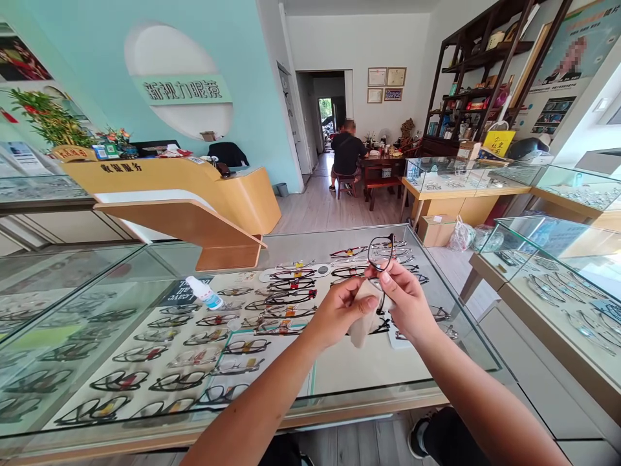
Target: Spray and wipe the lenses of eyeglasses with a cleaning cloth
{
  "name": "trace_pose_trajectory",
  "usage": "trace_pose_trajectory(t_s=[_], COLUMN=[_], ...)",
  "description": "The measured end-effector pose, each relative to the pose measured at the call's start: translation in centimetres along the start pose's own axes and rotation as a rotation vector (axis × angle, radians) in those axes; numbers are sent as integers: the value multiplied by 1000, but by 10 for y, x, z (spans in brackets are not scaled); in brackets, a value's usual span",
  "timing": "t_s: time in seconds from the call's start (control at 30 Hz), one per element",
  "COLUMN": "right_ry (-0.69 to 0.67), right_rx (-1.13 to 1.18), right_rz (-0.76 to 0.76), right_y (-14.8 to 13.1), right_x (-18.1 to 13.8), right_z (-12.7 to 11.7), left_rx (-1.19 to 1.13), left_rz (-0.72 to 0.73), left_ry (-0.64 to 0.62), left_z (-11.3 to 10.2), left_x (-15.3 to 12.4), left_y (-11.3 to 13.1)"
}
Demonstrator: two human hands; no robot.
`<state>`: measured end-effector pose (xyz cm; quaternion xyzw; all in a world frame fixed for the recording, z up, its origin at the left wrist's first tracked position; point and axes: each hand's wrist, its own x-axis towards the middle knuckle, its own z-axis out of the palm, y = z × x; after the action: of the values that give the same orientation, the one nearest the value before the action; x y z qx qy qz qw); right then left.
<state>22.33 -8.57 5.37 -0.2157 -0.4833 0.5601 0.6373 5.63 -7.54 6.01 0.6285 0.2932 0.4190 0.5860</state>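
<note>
Above a glass display counter (451, 304) I hold a pair of dark-framed glasses (381, 254) upright. My right hand (405, 301) pinches the frame from below, fingers closed. My left hand (339, 310) is closed on a pale cleaning cloth (361, 320) that hangs beneath both hands and touches the glasses. A small white spray bottle (204, 292) lies on the counter top to the left, away from both hands.
Inside the counter lie several rows of spectacle frames (184, 343). More glass cases (557, 272) stand at right, an orange reception desk (194, 200) behind. A person in black (347, 155) sits at a far table (383, 169), facing away. Dark shelves (475, 77) line the right wall.
</note>
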Motion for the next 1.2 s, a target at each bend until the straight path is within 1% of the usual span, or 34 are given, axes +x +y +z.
trace_pose_trajectory(t_s=[0.13,0.23,0.4,0.53,0.63,0.73,0.8,0.9,0.97,1.0,1.07,1.13,1.2], right_ry=[-1,-4,-21,-14,-33,-100,-144,-158,-129,-107,-56,-5,19], right_rx=[16,13,-6,14,55,99,123,144,153,152,132,100,71], right_rz=[29,20,22,45,61,65,23,-131,-236,-266,-284,-279,-277], right_y=[1,2,2,0,-13,-39,-61,-87,-95,-96,-91,-83,-76], right_x=[-1,0,0,2,12,32,47,62,68,69,70,71,73], right_z=[-1,-1,0,5,14,30,44,69,84,90,98,101,100], left_rx=[-64,-36,75,82,44,41,53,48,22,4,-37,-71,-78], left_rz=[-41,-46,12,38,93,171,270,504,644,685,704,675,638], left_ry=[-52,-88,-46,-49,-24,-3,30,138,237,284,360,408,431], left_z=[2,2,0,0,-1,-2,0,8,15,19,24,26,24], left_x=[-1,-2,-4,-3,2,13,23,37,45,48,51,53,53], left_y=[1,1,-3,-1,14,43,66,95,106,108,108,105,102])
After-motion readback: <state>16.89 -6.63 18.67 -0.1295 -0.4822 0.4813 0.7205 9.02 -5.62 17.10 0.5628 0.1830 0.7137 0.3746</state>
